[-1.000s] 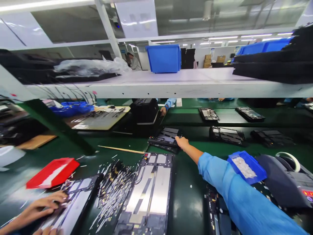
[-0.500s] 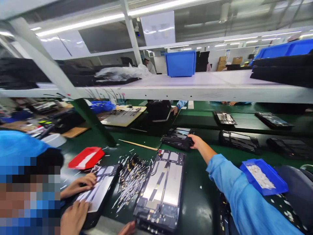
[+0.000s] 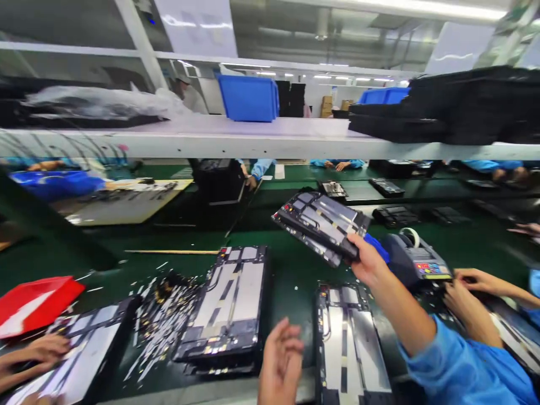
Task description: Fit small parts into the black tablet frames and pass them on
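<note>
A dark tablet chassis (image 3: 321, 224) is held tilted in the air above the green worktop (image 3: 291, 270), its near corner gripped by the right hand (image 3: 366, 260). The left hand (image 3: 280, 360) hovers open and empty between two chassis lying flat, one (image 3: 228, 306) to its left and one (image 3: 348, 340) to its right.

1. The scene is bright, lit from above by long ceiling lights (image 3: 426, 8), which blow out to white.
2. Glare streaks the metal plates of the open tablets (image 3: 230, 298) on the green bench (image 3: 291, 270).
3. Motion blur smears both sides, worst at the left edge.
4. The wide lens bends the white shelf (image 3: 253, 140).
5. Shadow lies beneath it.
</note>
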Tool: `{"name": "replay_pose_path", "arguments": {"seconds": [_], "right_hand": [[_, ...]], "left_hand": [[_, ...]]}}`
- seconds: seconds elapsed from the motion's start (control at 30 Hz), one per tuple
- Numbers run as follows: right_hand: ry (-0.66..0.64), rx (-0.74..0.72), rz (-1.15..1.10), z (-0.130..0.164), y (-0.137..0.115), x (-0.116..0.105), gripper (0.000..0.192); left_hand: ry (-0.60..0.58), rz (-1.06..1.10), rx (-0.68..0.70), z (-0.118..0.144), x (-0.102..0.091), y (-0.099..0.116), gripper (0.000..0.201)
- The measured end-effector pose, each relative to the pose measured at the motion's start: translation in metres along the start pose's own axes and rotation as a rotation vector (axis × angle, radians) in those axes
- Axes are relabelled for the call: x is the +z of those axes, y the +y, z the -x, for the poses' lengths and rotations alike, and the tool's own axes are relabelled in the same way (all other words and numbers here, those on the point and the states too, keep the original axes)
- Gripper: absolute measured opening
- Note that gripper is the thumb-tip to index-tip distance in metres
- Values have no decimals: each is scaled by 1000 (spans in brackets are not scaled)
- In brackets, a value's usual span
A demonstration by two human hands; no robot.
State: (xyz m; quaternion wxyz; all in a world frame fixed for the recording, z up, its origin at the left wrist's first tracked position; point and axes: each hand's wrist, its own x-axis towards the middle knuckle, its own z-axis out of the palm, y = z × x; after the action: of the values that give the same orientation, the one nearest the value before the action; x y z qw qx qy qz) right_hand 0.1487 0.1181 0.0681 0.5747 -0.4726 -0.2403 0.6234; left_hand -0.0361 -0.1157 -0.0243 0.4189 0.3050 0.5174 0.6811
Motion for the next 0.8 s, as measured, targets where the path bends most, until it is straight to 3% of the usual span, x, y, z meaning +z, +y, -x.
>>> {"name": "replay_pose_path", "arguments": {"seconds": [0.07, 0.13, 0.23, 0.33, 0.4, 0.47, 0.53, 0.67, 0.8], "right_hand": [[-37, -62, -73, 50, 19, -30, 26], [-39, -102, -102, 98, 46, -54, 40], [-158, -84, -89, 153, 90, -91, 61], [-273, 28, -31, 184, 115, -142, 65], [-306, 67, 10, 194, 116, -180, 73], [-251, 9, 75, 195, 109, -212, 82], [-168, -91, 172, 188, 102, -228, 84], [-179, -158, 267, 167, 106, -215, 79], [-242, -157, 307, 159, 111, -188, 79]], "left_hand": [[-114, 138, -106, -19, 52, 6, 81], [-212, 227, -174, -33, 88, 16, 91], [-255, 219, -197, -41, 106, 26, 82], [-280, 98, -260, -38, 90, 24, 77], [-325, 25, -311, -36, 72, 19, 77], [-383, -48, -332, -34, 56, 14, 74], [-418, -176, -303, -32, 44, 8, 72], [-384, -495, -181, -29, 30, -8, 79], [-436, -476, -213, -20, 20, -25, 89]]}}
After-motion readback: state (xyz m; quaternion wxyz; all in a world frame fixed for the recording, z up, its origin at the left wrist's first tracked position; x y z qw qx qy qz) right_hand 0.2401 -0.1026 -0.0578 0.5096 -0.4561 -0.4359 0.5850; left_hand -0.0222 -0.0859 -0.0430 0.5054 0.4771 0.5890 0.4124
